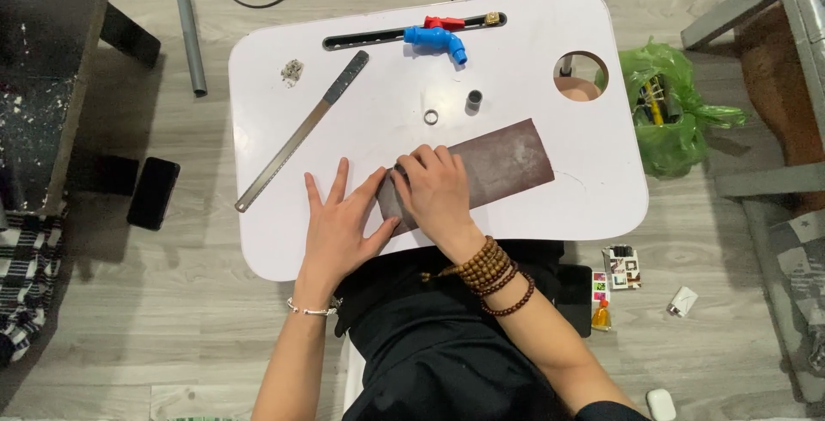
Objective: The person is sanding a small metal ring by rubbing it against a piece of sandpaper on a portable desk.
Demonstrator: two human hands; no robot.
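Sandpaper sheet [490,167] under both hands, left hand [339,223] flat, right hand [438,193] grip curled on it

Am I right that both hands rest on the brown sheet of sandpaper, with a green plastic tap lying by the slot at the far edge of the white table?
Nearly: the tap is blue with a red handle, not green. The head view shows it by the slot, and both the left hand and the right hand on the sandpaper on the white table.

Right hand [438,193] covers the near-left end of the sandpaper sheet [503,163]; whatever's under the fingers can't be seen. Small crumpled bit [292,72] on the worktop [533,77]: too small to ID. Green bag [675,116] contents unclear. Both forearms cut off at bottom edge.
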